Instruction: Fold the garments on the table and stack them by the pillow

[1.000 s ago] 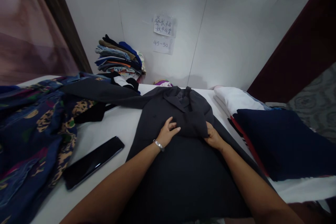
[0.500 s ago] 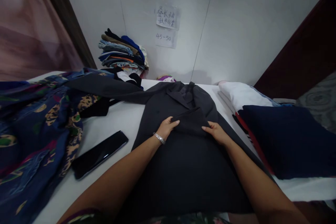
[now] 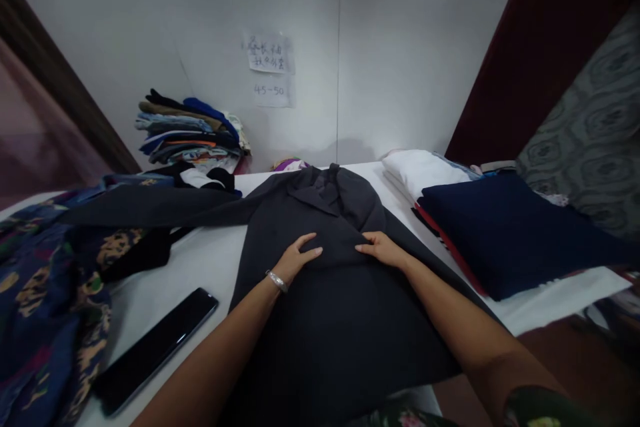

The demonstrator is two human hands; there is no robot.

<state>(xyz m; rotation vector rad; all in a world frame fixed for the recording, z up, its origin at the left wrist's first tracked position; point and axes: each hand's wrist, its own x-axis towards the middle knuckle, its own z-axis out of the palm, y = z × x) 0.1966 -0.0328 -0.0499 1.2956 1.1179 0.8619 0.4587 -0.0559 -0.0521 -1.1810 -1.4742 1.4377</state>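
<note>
A dark grey long-sleeved jacket (image 3: 320,320) lies front up on the white table, its collar towards the wall. One sleeve (image 3: 165,205) stretches out to the left over other clothes. On the chest of the jacket rests my left hand (image 3: 294,261), a silver bracelet at its wrist, with thumb and fingers apart on the cloth. My right hand (image 3: 385,250) touches the front panel a little further right, thumb and forefinger slightly apart. No cloth shows pinched up in either hand. The right sleeve lies partly under my right forearm.
A black phone (image 3: 157,350) lies left of the jacket, beside a patterned garment (image 3: 55,307). Folded clothes (image 3: 193,127) are piled at the back left. To the right are a navy folded garment (image 3: 500,233) and a white one (image 3: 425,170). Paper notes (image 3: 273,70) hang on the wall.
Both hands have lowered the front panel they held raised and loosened their fingers; it now lies flat. The view has turned to the right.
</note>
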